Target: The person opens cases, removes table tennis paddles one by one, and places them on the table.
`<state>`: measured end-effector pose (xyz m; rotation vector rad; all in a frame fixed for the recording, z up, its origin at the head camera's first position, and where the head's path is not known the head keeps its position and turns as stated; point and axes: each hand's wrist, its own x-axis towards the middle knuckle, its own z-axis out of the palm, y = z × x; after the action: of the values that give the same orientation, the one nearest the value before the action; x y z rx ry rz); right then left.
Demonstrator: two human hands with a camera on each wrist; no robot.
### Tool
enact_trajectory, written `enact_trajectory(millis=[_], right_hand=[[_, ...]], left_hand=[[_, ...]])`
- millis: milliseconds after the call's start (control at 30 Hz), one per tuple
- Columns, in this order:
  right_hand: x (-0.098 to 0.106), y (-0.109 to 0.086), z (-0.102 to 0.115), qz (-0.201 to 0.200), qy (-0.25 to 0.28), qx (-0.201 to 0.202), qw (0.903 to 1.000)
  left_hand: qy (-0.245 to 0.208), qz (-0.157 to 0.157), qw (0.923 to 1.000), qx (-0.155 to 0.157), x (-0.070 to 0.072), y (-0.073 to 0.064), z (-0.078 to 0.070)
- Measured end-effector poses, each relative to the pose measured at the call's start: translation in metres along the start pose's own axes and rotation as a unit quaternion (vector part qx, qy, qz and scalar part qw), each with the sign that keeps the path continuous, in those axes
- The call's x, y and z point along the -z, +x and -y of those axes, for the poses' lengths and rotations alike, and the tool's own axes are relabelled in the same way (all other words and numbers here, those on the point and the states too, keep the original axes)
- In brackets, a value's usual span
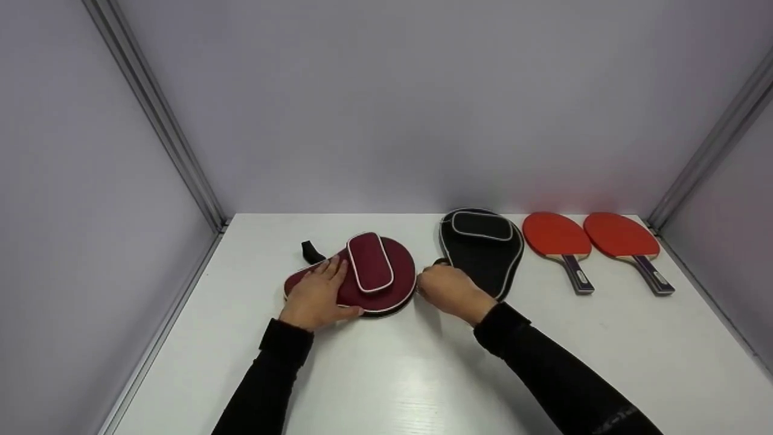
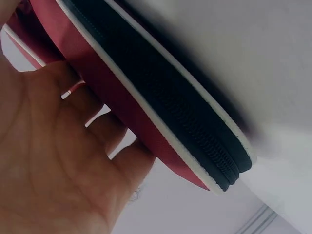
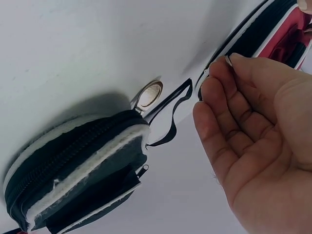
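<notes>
A dark red table tennis bat case (image 1: 403, 266) with white piping and a raised pocket lies on the white table. My left hand (image 1: 317, 296) rests spread on its narrow end, fingers fairly straight. In the left wrist view, the black zip (image 2: 200, 141) along the case's side is closed where it shows. At the case's rounded right end, my right hand (image 1: 453, 293) pinches the zip pull between thumb and curled fingers; the pull is mostly hidden. Just right of that hand lies a black bat case (image 1: 480, 257) with white piping.
Two red table tennis bats (image 1: 557, 234) lie side by side at the right, handles toward me. A black strap (image 1: 311, 252) sticks out behind the red case. A loop and metal clip (image 3: 150, 95) extend from the black case. Grey walls (image 1: 386, 109) enclose the table.
</notes>
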<state>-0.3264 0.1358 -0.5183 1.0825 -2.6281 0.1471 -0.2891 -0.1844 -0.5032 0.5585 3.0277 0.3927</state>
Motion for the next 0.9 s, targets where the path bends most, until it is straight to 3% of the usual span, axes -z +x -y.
enact_trajectory(millis=[167,367,600,900], right_hand=[[0.019,-0.002,0.016,0.031,0.005,-0.012,0.9994],[0.025,-0.002,0.026,0.044,0.001,-0.014,0.9989],[0.024,-0.002,0.036,0.047,0.026,0.000,0.9985],[0.019,0.004,0.058,0.088,0.045,-0.002,0.9951]], left_hand=[[0.005,-0.006,0.9999,0.015,-0.002,0.001,-0.005],[0.005,-0.012,0.9997,0.022,-0.003,-0.001,-0.007],[0.007,-0.001,0.9997,0.025,-0.002,-0.001,-0.007],[0.013,-0.002,0.9995,0.028,-0.003,-0.001,-0.007]])
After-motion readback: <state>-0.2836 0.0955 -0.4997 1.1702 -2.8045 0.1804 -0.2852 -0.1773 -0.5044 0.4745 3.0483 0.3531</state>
